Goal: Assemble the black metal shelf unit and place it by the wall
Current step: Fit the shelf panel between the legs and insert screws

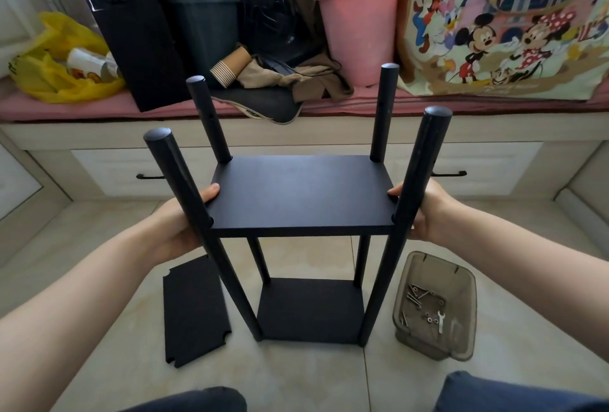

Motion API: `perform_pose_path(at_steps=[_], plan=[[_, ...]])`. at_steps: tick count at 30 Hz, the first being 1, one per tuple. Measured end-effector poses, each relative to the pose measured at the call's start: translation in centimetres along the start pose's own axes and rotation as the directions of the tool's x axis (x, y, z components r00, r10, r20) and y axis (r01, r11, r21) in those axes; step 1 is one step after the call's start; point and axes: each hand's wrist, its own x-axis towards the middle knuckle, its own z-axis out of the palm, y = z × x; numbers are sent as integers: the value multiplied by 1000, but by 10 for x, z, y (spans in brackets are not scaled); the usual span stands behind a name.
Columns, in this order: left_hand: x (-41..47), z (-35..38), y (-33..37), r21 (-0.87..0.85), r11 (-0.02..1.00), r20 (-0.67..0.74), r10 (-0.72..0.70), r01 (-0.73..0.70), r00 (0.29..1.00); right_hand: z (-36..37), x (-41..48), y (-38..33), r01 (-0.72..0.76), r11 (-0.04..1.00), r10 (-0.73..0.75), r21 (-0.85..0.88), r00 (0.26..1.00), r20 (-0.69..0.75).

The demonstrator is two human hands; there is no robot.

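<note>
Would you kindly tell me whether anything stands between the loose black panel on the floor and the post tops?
Nothing visible does: the black notched panel lies uncovered on the tiles, and the four black round posts end bare above the held black shelf board.

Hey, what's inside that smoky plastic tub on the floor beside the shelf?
Several silver screws, a few small nuts or washers and a small flat wrench. The tub has a tinted near wall that blurs its front corner, so anything there is hidden.

Beige tiled floor (494, 279), drawered window bench (108, 167)
</note>
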Motion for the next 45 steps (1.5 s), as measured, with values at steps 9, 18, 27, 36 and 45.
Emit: perform_pose_path(at_steps=[9, 18, 27, 36, 45], plan=[[6, -4, -2, 19, 999, -8, 36, -36, 999, 1, 2, 2, -6, 1000, 6, 27, 1000, -17], [13, -9, -4, 67, 998, 9, 8, -9, 1000, 0, 6, -2, -30, 999, 30, -23, 1000, 1], [25, -19, -28, 162, 985, -17, -60, 62, 998, -3, 15, 12, -99, 989, 104, -108, 994, 43], [42, -19, -59, 80, 990, -28, -111, 113, 993, -2, 26, 34, -147, 983, 151, -111, 988, 31], [49, -21, -83, 95, 988, -48, -120, 124, 992, -1, 33, 48, -187, 976, 190, -114, 982, 16]])
